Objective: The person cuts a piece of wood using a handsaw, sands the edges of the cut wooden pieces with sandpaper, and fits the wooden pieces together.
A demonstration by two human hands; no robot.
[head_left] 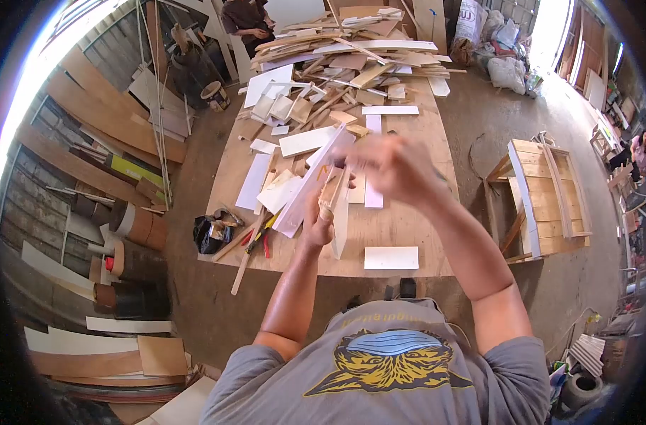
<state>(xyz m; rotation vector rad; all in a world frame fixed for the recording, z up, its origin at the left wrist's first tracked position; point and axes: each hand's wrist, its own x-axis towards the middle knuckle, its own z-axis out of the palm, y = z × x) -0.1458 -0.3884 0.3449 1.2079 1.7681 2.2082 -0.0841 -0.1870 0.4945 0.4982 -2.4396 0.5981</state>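
My left hand [319, 221] is closed around a narrow wooden piece [331, 190], holding it tilted above the near part of the table, beside a long white board [305, 198]. Whether the hand also grips that board I cannot tell. My right hand [392, 168] is smeared by motion just to the right, its fingers curled in. Something dark shows at its fingertips, close to the wooden piece, too blurred to name. A short white board [392, 258] lies flat near the table's front edge. Left of my left hand lie pliers [251, 244] with dark jaws.
A wooden table [231, 170] carries a high heap of wood offcuts [351, 57] at its far end. A black plastic bag [213, 232] sits on its left corner. A slatted wooden frame [546, 198] stands on the right. Another person [248, 21] is at the far left.
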